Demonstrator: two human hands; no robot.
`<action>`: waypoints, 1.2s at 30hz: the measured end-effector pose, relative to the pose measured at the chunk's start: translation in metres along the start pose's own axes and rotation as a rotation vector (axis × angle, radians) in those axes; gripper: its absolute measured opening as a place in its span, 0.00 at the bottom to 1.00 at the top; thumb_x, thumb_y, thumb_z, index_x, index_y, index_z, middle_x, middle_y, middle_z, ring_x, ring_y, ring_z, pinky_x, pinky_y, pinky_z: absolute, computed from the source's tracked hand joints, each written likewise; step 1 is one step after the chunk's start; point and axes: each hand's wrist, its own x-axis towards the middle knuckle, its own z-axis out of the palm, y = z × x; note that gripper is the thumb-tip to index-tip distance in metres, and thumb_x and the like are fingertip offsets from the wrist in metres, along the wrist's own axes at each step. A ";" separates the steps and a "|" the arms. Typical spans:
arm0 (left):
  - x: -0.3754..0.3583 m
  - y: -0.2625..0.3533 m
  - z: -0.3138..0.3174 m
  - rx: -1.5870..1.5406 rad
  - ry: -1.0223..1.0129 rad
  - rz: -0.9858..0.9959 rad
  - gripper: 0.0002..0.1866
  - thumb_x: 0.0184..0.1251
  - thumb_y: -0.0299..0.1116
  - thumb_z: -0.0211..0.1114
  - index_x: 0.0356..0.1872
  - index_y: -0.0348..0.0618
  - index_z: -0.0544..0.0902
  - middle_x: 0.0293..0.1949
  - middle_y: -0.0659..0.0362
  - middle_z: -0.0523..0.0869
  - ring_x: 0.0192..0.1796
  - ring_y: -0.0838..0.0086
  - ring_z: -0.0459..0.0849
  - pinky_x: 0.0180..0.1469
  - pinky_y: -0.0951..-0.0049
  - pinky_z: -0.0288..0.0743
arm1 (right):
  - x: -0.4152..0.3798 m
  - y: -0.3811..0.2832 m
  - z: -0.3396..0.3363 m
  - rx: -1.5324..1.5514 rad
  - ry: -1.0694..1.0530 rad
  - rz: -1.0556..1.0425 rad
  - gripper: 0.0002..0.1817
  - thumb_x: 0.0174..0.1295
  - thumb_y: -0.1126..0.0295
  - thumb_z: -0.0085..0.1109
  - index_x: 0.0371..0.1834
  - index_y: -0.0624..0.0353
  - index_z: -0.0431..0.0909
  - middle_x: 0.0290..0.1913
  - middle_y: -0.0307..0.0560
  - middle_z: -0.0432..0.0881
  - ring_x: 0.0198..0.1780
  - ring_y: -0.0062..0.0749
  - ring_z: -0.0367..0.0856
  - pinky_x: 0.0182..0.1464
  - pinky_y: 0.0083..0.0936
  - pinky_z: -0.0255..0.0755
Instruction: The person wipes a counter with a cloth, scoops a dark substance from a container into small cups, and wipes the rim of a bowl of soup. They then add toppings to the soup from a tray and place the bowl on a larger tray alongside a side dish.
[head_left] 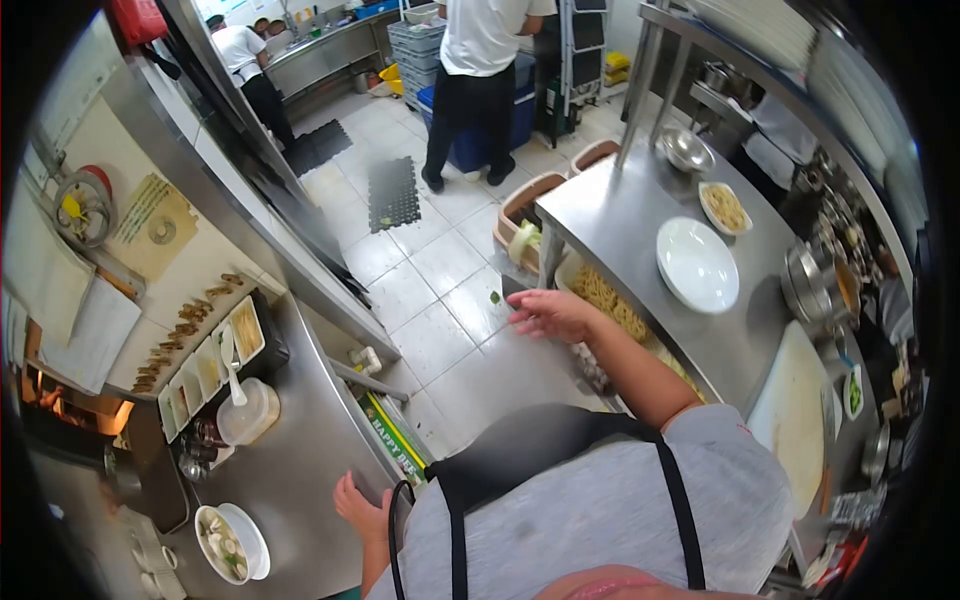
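Note:
My right hand [550, 315] is stretched out over the tiled floor, fingers apart and holding nothing visible. A small green leafy scrap [495, 297] shows just beyond its fingertips. To the right of this hand, under the table, sits a container of yellow noodles [608, 302]. My left hand [362, 508] is at the edge of the left steel counter [310, 440], its fingers spread and nothing in them. On that counter, left of the hand, stands a white bowl [258, 540] of soup with pale pieces and some green.
A brown bin [530, 197] stands beyond the right steel table [640, 190], which bears a white oval plate [697, 265] and a cutting board [790, 420]. Condiment tubs [205, 368] line the left counter. A person [480, 80] stands on the floor ahead, near black mats [393, 193].

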 end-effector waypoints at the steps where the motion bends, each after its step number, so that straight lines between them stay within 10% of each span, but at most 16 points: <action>1: 0.012 0.005 0.005 0.019 0.019 -0.046 0.38 0.37 0.41 0.64 0.54 0.37 0.63 0.50 0.46 0.66 0.54 0.53 0.62 0.56 0.55 0.53 | 0.010 -0.016 -0.014 0.027 0.014 -0.025 0.21 0.60 0.58 0.46 0.54 0.55 0.63 0.42 0.42 0.73 0.37 0.23 0.75 0.37 0.19 0.68; 6: 0.110 0.032 0.038 -0.228 0.196 -0.296 0.32 0.43 0.34 0.61 0.53 0.33 0.63 0.50 0.45 0.66 0.54 0.53 0.63 0.57 0.59 0.55 | 0.077 -0.091 -0.047 0.184 0.092 -0.157 0.18 0.61 0.59 0.43 0.51 0.56 0.64 0.39 0.40 0.73 0.36 0.22 0.73 0.37 0.18 0.67; 16: 0.375 0.098 0.094 -0.432 0.187 0.057 0.06 0.52 0.27 0.56 0.30 0.36 0.74 0.31 0.52 0.74 0.35 0.64 0.74 0.38 0.70 0.67 | 0.290 -0.210 -0.074 0.033 -0.184 -0.182 0.17 0.61 0.60 0.44 0.50 0.55 0.67 0.38 0.38 0.74 0.35 0.22 0.75 0.35 0.18 0.68; 21: 0.449 0.062 0.125 -0.454 0.194 -0.321 0.18 0.62 0.36 0.48 0.15 0.36 0.65 0.13 0.57 0.64 0.19 0.72 0.65 0.23 0.70 0.60 | 0.392 -0.282 -0.106 0.230 -0.215 -0.210 0.19 0.62 0.59 0.43 0.14 0.53 0.65 0.10 0.36 0.66 0.23 0.26 0.74 0.33 0.24 0.71; 24: 0.499 0.067 0.142 -0.513 0.219 -0.361 0.17 0.64 0.37 0.44 0.17 0.37 0.65 0.14 0.60 0.63 0.20 0.76 0.62 0.23 0.73 0.59 | 0.472 -0.323 -0.086 0.058 -0.322 -0.214 0.18 0.62 0.58 0.43 0.16 0.53 0.67 0.11 0.34 0.64 0.20 0.25 0.72 0.37 0.29 0.70; 26: 0.539 0.070 0.155 -0.501 0.248 -0.312 0.16 0.64 0.36 0.43 0.19 0.37 0.66 0.15 0.61 0.64 0.19 0.75 0.62 0.23 0.73 0.59 | 0.509 -0.350 -0.046 -0.032 -0.324 -0.145 0.08 0.57 0.71 0.45 0.35 0.62 0.72 0.14 0.34 0.66 0.18 0.20 0.67 0.37 0.27 0.71; 28: 0.577 0.061 0.174 -0.527 0.268 -0.400 0.14 0.64 0.34 0.42 0.23 0.39 0.69 0.16 0.62 0.66 0.19 0.79 0.61 0.22 0.77 0.58 | 0.571 -0.353 -0.028 -0.061 -0.408 -0.047 0.18 0.56 0.73 0.46 0.51 0.62 0.65 0.23 0.38 0.72 0.25 0.21 0.73 0.36 0.21 0.71; 36: 0.786 -0.007 0.244 -0.722 0.224 -0.294 0.17 0.65 0.40 0.40 0.30 0.39 0.73 0.17 0.67 0.63 0.16 0.87 0.58 0.18 0.84 0.50 | 0.756 -0.446 -0.078 0.040 -0.126 -0.048 0.20 0.56 0.65 0.50 0.52 0.56 0.66 0.36 0.44 0.76 0.32 0.25 0.76 0.35 0.21 0.70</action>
